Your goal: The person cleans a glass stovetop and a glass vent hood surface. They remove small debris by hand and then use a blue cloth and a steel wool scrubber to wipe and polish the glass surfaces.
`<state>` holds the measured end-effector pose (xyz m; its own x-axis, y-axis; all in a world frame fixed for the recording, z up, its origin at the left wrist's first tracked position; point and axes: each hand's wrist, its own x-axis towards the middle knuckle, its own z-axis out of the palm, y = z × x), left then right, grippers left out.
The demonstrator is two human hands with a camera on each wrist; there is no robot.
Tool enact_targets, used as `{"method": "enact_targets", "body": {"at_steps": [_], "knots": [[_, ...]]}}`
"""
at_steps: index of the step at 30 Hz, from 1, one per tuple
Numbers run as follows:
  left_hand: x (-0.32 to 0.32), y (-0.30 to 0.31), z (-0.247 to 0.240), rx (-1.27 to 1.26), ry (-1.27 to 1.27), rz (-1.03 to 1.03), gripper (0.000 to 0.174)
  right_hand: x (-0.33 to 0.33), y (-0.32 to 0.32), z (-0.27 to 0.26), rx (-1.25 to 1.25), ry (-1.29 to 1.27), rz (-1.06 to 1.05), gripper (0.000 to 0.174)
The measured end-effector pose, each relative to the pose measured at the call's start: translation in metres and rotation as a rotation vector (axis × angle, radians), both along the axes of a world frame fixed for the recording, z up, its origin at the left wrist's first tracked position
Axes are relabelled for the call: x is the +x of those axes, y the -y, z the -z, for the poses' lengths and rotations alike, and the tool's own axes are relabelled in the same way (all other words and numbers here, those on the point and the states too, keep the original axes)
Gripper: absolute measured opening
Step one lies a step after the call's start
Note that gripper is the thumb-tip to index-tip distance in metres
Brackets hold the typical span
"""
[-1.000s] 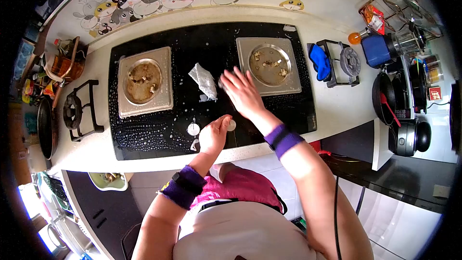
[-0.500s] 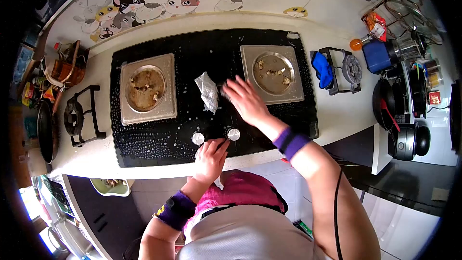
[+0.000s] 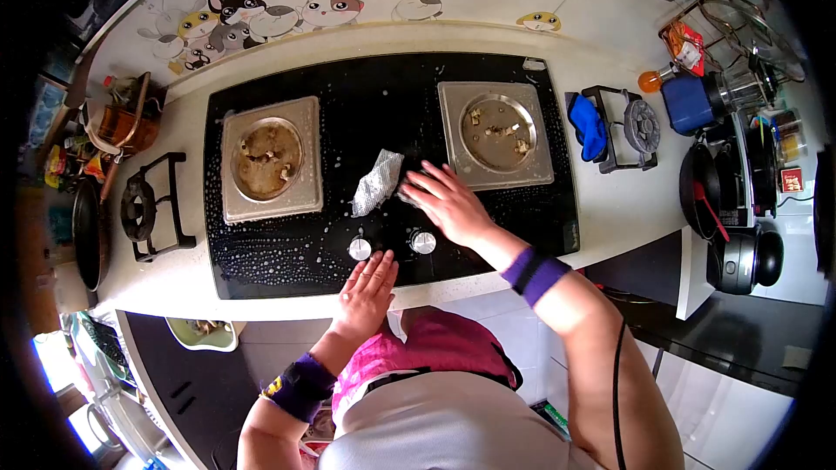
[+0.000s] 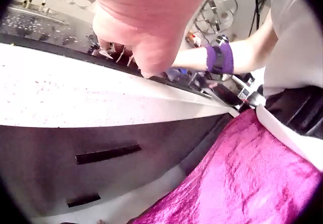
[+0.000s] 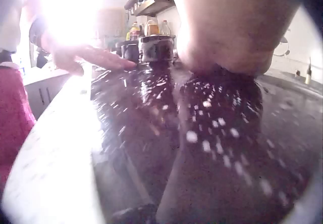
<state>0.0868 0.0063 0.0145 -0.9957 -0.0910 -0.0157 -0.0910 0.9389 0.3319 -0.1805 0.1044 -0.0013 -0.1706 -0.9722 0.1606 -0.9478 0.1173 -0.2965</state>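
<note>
On the black glass hob (image 3: 374,91) lies a crumpled silvery cloth (image 3: 378,183), just left of my right hand (image 3: 450,206). That hand is spread over the glass with fairly straight fingers, palm down; whether something is under its fingertips cannot be told. My left hand (image 3: 365,296) rests with extended fingers at the hob's front edge, just below the left knob (image 3: 360,249). A second knob (image 3: 423,243) stands between the hands. Two metal burner plates, left (image 3: 228,135) and right (image 3: 538,135), hold brownish residue. In the left wrist view the left hand (image 4: 146,22) hides its contact area.
Pan supports stand on the counter at the left (image 3: 178,200) and right (image 3: 610,126), the right one beside a blue cloth (image 3: 589,128). A dark pan (image 3: 87,231) is at far left, and a blender (image 3: 688,104) at back right. White droplets dot the hob.
The silvery cloth has turned and shifted beside the right hand. My right hand has moved slightly toward the front, while the left has moved left, away from the right knob, and flattened.
</note>
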Motion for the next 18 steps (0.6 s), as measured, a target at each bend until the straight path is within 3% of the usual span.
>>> {"method": "enact_targets", "body": {"at_steps": [2,5,11,18], "knots": [[0.0,-0.005,0.004,-0.045,0.048,0.056,0.076,0.002,0.01,0.004,-0.037,0.083,-0.05,0.046],[-0.015,-0.016,0.01,-0.047,0.046,-0.014,0.085,0.0,-0.014,-0.003,0.046,0.053,-0.099,0.046],[-0.071,-0.019,0.019,0.104,0.004,-0.214,0.093,0.009,-0.086,-0.017,0.091,0.037,0.122,0.046],[-0.092,-0.015,0.029,-0.025,-0.018,-0.252,0.095,0.005,-0.044,-0.022,0.085,0.019,0.062,0.047]]}}
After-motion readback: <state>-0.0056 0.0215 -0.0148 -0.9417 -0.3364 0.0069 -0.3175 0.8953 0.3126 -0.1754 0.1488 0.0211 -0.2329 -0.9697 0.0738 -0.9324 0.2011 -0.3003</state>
